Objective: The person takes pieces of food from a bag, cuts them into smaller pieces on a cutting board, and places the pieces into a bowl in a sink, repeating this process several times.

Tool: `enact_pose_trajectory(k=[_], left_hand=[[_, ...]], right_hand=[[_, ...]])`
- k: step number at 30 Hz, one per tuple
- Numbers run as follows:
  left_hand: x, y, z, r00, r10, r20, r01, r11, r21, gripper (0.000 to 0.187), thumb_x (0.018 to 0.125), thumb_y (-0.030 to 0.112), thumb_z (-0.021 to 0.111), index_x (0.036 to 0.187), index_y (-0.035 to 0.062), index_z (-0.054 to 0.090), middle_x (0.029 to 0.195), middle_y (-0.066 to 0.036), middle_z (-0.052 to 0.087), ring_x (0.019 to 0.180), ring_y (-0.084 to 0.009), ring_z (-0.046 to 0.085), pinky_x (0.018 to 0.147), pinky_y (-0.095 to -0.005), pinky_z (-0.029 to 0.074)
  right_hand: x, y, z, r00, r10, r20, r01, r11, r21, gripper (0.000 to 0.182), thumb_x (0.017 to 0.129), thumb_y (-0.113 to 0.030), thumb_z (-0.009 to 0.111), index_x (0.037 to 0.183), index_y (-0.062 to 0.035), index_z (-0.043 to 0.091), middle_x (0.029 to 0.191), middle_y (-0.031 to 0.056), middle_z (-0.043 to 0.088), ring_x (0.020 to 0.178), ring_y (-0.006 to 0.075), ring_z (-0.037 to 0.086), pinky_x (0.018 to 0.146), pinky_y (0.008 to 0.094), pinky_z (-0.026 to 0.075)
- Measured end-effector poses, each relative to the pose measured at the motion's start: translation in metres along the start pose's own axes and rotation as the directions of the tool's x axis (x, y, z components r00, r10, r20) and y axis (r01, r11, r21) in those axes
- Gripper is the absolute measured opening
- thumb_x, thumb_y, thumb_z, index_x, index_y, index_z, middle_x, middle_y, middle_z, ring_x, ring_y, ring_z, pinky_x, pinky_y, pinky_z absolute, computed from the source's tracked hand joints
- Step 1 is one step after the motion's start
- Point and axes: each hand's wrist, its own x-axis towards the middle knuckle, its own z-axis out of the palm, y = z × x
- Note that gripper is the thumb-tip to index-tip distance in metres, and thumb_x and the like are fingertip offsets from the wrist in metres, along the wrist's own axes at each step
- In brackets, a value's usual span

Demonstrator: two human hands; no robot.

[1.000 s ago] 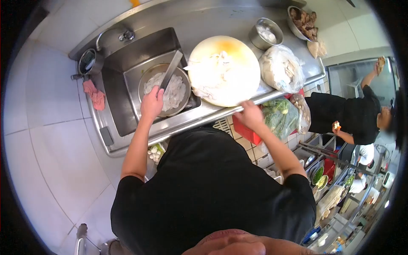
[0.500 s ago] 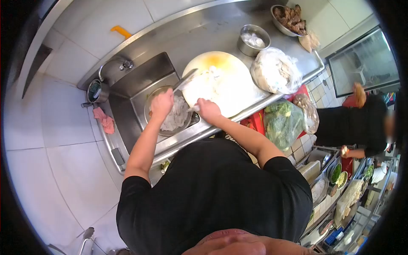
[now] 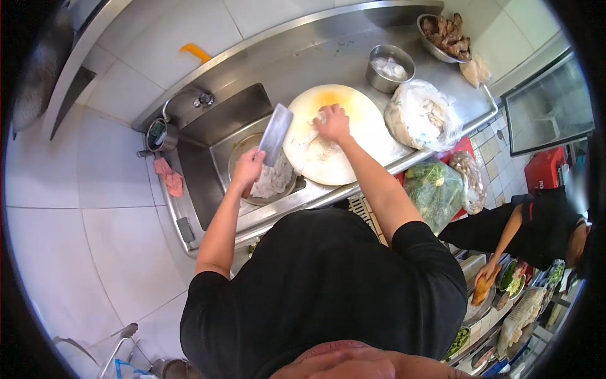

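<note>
My left hand [image 3: 249, 167] grips a cleaver [image 3: 276, 134] by its handle, its broad blade raised between the sink bowl and the board. Over the upper part of the round white cutting board [image 3: 363, 151], my right hand [image 3: 333, 124] has its fingers curled around a small whitish piece [image 3: 322, 117]. Pale scraps [image 3: 319, 146] lie on the board beside it. Under the cleaver, a metal bowl in the sink holds whitish, translucent pieces [image 3: 273, 182]. Right of the board is a clear plastic bag with pale contents [image 3: 423, 117].
The steel sink [image 3: 190, 180] has a faucet [image 3: 201, 99] and a pink cloth [image 3: 169, 177] on its left edge. A metal pot [image 3: 383, 81] and a bowl of brown meat [image 3: 448, 35] stand behind. Bagged green vegetables [image 3: 432, 192] sit below the counter's edge. A co-worker [image 3: 530, 227] reaches at right.
My right hand has moved from the board's near edge up and right onto its upper part. The cleaver now stands more upright, blade turned to view. The co-worker has bent toward the trays.
</note>
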Motion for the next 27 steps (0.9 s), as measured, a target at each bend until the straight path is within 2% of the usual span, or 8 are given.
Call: enact_pose_trajectory(k=[1, 5, 10, 14, 16, 17, 21, 27], left_hand=[[0.001, -0.006, -0.006, 0.997, -0.038, 0.068, 0.046, 0.992, -0.12, 0.026, 0.108, 0.032, 0.05, 0.107, 0.0084, 0.061, 0.063, 0.0, 0.05, 0.042, -0.0087, 0.043, 0.038, -0.0276, 0.036], [-0.004, -0.05, -0.006, 0.97, -0.172, 0.171, 0.216, 0.933, -0.289, 0.025, 0.108, 0.033, 0.051, 0.11, 0.0102, 0.059, 0.062, 0.002, 0.048, 0.043, -0.0087, 0.044, 0.039, -0.0271, 0.039], [-0.038, -0.094, 0.013, 0.964, -0.206, 0.168, 0.261, 0.857, -0.445, 0.025, 0.107, 0.033, 0.052, 0.116, 0.0118, 0.061, 0.062, 0.0, 0.051, 0.041, -0.0109, 0.045, 0.038, -0.0286, 0.041], [-0.067, -0.117, 0.027, 0.963, -0.214, 0.162, 0.269, 0.802, -0.534, 0.026, 0.107, 0.035, 0.052, 0.117, 0.012, 0.059, 0.062, 0.0, 0.05, 0.041, -0.0109, 0.044, 0.038, -0.0287, 0.042], [-0.077, -0.117, 0.034, 0.95, -0.245, 0.192, 0.311, 0.76, -0.571, 0.025, 0.107, 0.034, 0.052, 0.118, 0.0125, 0.059, 0.062, 0.001, 0.049, 0.041, -0.011, 0.044, 0.039, -0.029, 0.042], [-0.078, -0.114, 0.037, 0.955, -0.222, 0.197, 0.296, 0.757, -0.583, 0.025, 0.107, 0.034, 0.051, 0.119, 0.0132, 0.058, 0.062, 0.001, 0.049, 0.041, -0.0107, 0.043, 0.039, -0.0294, 0.042], [-0.058, -0.084, 0.037, 0.963, -0.21, 0.17, 0.27, 0.785, -0.558, 0.025, 0.108, 0.033, 0.05, 0.119, 0.0128, 0.058, 0.062, 0.0, 0.048, 0.041, -0.0105, 0.042, 0.039, -0.0291, 0.041], [-0.031, -0.034, 0.085, 0.947, -0.128, 0.293, 0.249, 0.871, -0.423, 0.026, 0.108, 0.03, 0.049, 0.122, 0.0092, 0.056, 0.061, 0.0, 0.048, 0.041, -0.011, 0.042, 0.038, -0.0303, 0.038]], right_hand=[[-0.007, -0.005, 0.007, 0.997, -0.058, 0.059, 0.06, 0.998, -0.018, 0.049, 0.085, -0.045, 0.065, 0.124, -0.0153, 0.065, 0.131, 0.0141, 0.056, 0.121, 0.0348, 0.054, 0.099, 0.0517, 0.047], [-0.048, -0.014, 0.015, 0.959, -0.26, 0.117, 0.234, 0.952, 0.197, 0.04, 0.084, -0.044, 0.069, 0.11, -0.0124, 0.07, 0.124, 0.0145, 0.061, 0.117, 0.0378, 0.055, 0.099, 0.0559, 0.045], [-0.072, 0.017, -0.017, 0.956, -0.21, -0.206, 0.207, 0.978, -0.036, 0.069, 0.086, -0.052, 0.069, 0.14, -0.0098, 0.058, 0.148, 0.0249, 0.048, 0.14, 0.0473, 0.038, 0.116, 0.0552, 0.031], [-0.074, 0.031, -0.016, 0.957, -0.284, -0.058, 0.285, 0.959, -0.006, 0.078, 0.085, -0.053, 0.071, 0.147, -0.0101, 0.051, 0.154, 0.0271, 0.041, 0.146, 0.0464, 0.031, 0.119, 0.053, 0.027], [-0.074, 0.016, -0.006, 0.957, -0.291, -0.003, 0.283, 0.929, 0.24, 0.077, 0.085, -0.051, 0.073, 0.146, -0.0088, 0.053, 0.153, 0.0259, 0.043, 0.144, 0.0448, 0.034, 0.119, 0.051, 0.028], [-0.074, 0.006, 0.002, 0.953, -0.294, -0.079, 0.304, 0.929, 0.213, 0.07, 0.084, -0.049, 0.074, 0.139, -0.009, 0.06, 0.144, 0.0244, 0.05, 0.137, 0.0423, 0.042, 0.115, 0.0497, 0.033], [-0.084, -0.03, 0.012, 0.985, -0.131, -0.108, 0.159, 0.937, 0.31, 0.056, 0.082, -0.044, 0.077, 0.127, -0.0111, 0.068, 0.124, 0.0205, 0.056, 0.117, 0.0379, 0.05, 0.105, 0.0496, 0.039], [-0.099, -0.064, 0.044, 0.964, 0.017, -0.266, 0.055, 0.964, 0.26, 0.054, 0.084, -0.037, 0.076, 0.128, -0.009, 0.065, 0.127, 0.0257, 0.049, 0.119, 0.0433, 0.045, 0.105, 0.0532, 0.037]])
